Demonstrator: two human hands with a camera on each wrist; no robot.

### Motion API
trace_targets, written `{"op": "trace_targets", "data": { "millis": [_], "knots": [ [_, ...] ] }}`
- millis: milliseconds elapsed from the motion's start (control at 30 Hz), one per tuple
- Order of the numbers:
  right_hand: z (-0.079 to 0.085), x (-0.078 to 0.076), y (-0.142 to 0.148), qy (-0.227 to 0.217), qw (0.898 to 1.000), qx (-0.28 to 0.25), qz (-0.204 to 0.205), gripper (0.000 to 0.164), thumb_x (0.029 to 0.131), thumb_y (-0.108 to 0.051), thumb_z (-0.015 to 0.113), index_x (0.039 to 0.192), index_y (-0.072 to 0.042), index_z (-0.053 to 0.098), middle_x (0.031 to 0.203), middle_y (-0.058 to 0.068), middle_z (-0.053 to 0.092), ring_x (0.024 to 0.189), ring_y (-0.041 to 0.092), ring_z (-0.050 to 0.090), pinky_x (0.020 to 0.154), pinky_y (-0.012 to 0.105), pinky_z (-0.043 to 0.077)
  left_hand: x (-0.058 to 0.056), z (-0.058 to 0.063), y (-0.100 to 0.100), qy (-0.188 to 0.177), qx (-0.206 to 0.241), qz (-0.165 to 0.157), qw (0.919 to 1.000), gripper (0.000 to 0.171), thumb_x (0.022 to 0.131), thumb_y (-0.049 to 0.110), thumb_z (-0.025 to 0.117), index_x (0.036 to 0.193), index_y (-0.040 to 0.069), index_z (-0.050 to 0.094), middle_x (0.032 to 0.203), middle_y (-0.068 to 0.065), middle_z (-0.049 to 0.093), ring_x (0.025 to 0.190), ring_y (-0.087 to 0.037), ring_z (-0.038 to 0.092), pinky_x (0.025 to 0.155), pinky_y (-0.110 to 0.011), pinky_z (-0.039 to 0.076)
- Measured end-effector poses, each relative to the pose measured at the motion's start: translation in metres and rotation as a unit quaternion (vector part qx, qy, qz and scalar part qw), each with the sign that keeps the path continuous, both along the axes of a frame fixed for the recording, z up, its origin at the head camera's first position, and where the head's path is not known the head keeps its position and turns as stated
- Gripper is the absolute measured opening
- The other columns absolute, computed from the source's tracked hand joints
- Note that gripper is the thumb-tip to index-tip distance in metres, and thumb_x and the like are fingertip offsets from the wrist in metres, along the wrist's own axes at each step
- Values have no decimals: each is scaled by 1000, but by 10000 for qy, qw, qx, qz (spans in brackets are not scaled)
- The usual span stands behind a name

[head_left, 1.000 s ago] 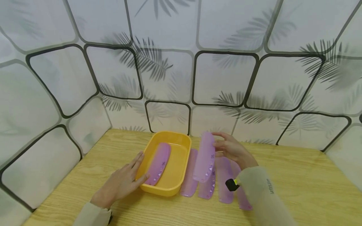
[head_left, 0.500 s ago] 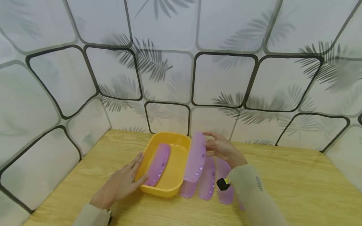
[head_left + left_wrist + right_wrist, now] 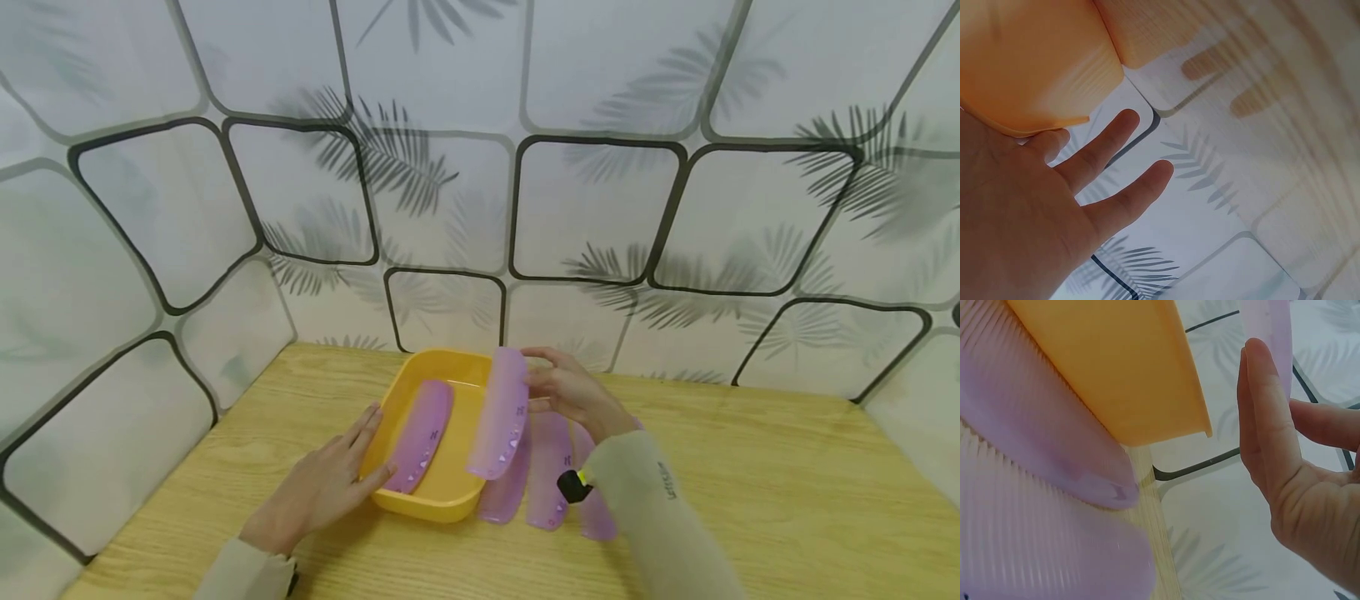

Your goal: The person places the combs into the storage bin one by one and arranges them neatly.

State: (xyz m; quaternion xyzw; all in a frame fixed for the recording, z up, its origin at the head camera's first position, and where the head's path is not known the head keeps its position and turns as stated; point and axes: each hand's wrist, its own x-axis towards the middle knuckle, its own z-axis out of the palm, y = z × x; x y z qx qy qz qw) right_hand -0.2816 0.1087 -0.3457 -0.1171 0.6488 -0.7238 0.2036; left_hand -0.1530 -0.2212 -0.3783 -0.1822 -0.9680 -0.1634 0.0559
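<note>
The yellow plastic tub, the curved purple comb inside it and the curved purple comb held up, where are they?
Yellow plastic tub (image 3: 454, 443): head view, its bare floor.
Curved purple comb inside (image 3: 422, 437): head view, mid-body.
Curved purple comb held up (image 3: 498, 417): head view, mid-body.

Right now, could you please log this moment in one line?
left hand: touching yellow tub; right hand: holding raised purple comb; inside tub: second comb
</note>
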Motion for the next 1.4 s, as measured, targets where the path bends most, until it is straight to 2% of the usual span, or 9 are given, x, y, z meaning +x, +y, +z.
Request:
{"op": "trace_targets", "data": {
  "millis": [233, 500, 733, 933, 1100, 1300, 1400],
  "knots": [
    [0, -2, -11, -26, 10000, -47, -21, 61, 97, 9, 48, 153, 7, 26, 95, 6, 63, 83, 17, 67, 74, 34, 60, 0, 1, 0, -77, 42, 3, 10000, 78, 105, 48, 49, 156, -7, 29, 162, -23, 29, 134, -46, 46, 103, -59, 45],
    [1, -1, -29, -1, 9999, 138, -80, 57, 96, 10, 48, 150, 7, 32, 93, 8, 64, 79, 17, 65, 68, 31, 59, 0, 0, 0, -5, 14, -12, 10000, 78, 104, 48, 50, 156, -8, 29, 161, -24, 30, 133, -47, 48, 102, -59, 46],
    [0, -1, -51, -100, 9983, 369, -449, 57, 91, 14, 49, 147, 5, 38, 93, 13, 60, 72, 19, 62, 58, 27, 57, 0, 1, 0, 8, -6, 2, 10000, 78, 104, 48, 50, 155, -8, 29, 161, -24, 30, 133, -47, 47, 103, -58, 46],
    [-3, 0, -70, -307, 9955, 502, -741, 58, 91, 17, 46, 146, 2, 39, 102, 18, 56, 80, 25, 61, 62, 31, 60, 1, 1, 1, -10, -14, 19, 10000, 79, 105, 50, 48, 156, -7, 29, 161, -23, 29, 133, -47, 47, 102, -58, 46],
    [-1, 4, -85, -95, 9907, 1026, -892, 62, 88, 17, 49, 148, 3, 39, 102, 22, 60, 83, 29, 64, 68, 37, 62, 0, 0, 1, 103, -50, 4, 9999, 79, 104, 51, 49, 154, -8, 32, 160, -23, 32, 133, -46, 48, 102, -57, 47],
    [-2, 5, -105, 313, 9818, 1703, -780, 59, 86, 18, 50, 144, 6, 41, 91, 25, 65, 75, 31, 69, 61, 34, 62, 0, 0, 1, 129, -37, 27, 9999, 79, 104, 50, 50, 154, -8, 33, 160, -24, 33, 133, -45, 48, 102, -57, 46],
    [-6, 5, -113, 323, 9776, 1947, -731, 56, 87, 17, 50, 142, 9, 41, 96, 23, 62, 73, 29, 67, 60, 32, 61, 0, 0, 2, 42, 0, 19, 10000, 79, 104, 50, 50, 155, -7, 32, 160, -23, 32, 132, -47, 49, 102, -59, 46]
  ]
}}
